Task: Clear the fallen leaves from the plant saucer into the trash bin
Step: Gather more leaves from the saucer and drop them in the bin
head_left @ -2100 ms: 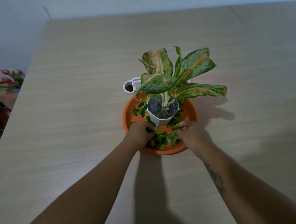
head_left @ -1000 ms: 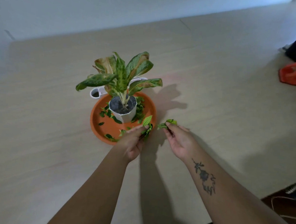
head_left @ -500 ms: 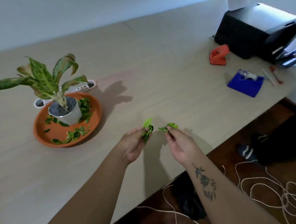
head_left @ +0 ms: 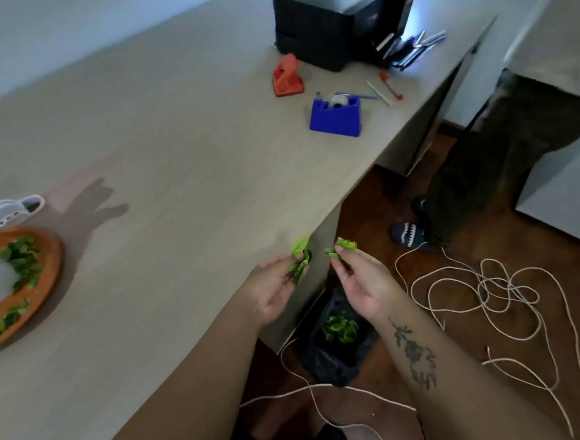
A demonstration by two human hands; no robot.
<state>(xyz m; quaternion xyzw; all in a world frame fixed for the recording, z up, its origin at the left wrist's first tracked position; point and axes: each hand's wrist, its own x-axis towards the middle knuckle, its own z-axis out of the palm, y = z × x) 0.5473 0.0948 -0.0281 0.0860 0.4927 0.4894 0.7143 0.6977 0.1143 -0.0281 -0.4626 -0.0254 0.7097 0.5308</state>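
While both arms reach out over the desk edge, the left hand (head_left: 272,287) is pinched together on a small bunch of green leaves (head_left: 300,256), and the right hand (head_left: 363,285) is pinched the same way on a second little bunch (head_left: 341,247), w/ fingers closed at the tips. Below and between them, on the floor just beside the desk leg, stands the trash bin (head_left: 334,357) w/ a black bag, and some leaves already lie inside. A loose white cord (head_left: 503,296) is spread on the floor near it. My judgement: these leaves are very light, thin and soft, so they can flutter sideways when let go; better to hold them at the middle of the bunch and release low, right over the bin. Farther left on the desk (head_left: 167,183), the orange saucer (head_left: 50,271) still holds many leaves around the pot. At the far end sit a blue tape dispenser (head_left: 337,115) and a black printer (head_left: 333,20). No brand, label or writing can be read anywhere.
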